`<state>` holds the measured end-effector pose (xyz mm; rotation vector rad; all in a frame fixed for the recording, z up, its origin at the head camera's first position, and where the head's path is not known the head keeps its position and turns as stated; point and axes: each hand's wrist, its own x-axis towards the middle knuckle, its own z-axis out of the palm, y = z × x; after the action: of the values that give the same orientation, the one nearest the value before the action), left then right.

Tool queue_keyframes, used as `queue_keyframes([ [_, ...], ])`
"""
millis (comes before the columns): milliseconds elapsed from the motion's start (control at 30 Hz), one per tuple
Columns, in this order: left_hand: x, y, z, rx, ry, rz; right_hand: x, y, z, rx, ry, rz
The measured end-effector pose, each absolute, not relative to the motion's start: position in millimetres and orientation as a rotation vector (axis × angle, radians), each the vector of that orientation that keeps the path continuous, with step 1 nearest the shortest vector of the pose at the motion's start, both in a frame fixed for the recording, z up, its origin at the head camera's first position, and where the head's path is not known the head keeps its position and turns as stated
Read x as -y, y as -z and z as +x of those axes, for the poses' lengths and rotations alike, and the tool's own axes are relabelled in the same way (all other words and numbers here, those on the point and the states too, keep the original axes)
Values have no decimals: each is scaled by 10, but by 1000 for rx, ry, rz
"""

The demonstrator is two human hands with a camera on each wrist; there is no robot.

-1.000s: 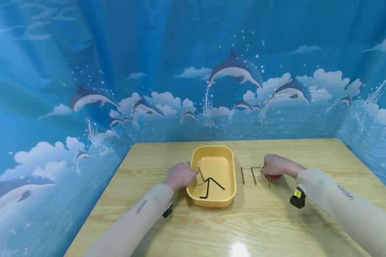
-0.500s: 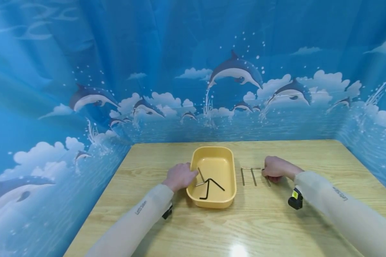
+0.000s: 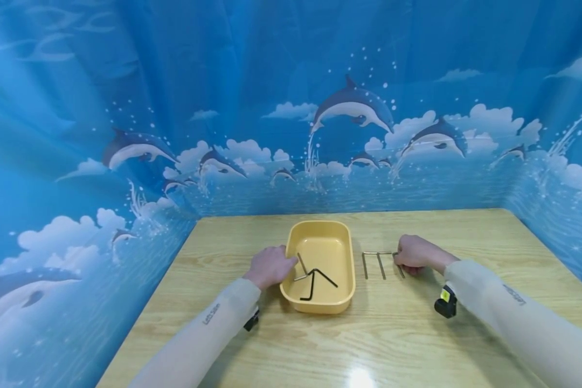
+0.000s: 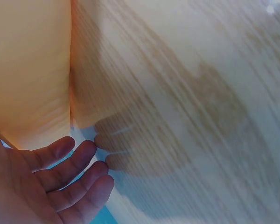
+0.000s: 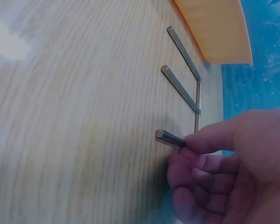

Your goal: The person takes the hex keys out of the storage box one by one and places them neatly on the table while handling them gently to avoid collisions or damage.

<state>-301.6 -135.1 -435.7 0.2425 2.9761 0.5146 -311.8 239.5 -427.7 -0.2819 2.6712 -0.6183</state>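
Pinching a hexagonal metal key (image 5: pixel 170 138) with the right hand (image 3: pixel 415 254) on grained tabletop (image 3: pixel 388 334), beside two matching L-shaped keys (image 5: pixel 181 90); resting the left hand (image 3: pixel 270 265), loose-fingered, at the rim of a smooth yellow tub (image 3: pixel 320 308) between both hands.

The far part of the pinched hex key (image 5: pixel 170 138) is hidden by the right fingers (image 5: pixel 182 177). In the left wrist view, the yellow tray (image 4: pixel 32 70) and left hand (image 4: pixel 37 193) are cropped. The left sleeve (image 3: pixel 186 337) and right sleeve (image 3: pixel 519 323) are cut off by the head view's edges.
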Motion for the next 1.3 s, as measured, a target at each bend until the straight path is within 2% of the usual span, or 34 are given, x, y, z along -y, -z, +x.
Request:
queue_keyframes([
  [1300, 1337, 4383, -3023, -3038, -435, 276, -2396, 4353, -3121, -2710, 639, -215],
])
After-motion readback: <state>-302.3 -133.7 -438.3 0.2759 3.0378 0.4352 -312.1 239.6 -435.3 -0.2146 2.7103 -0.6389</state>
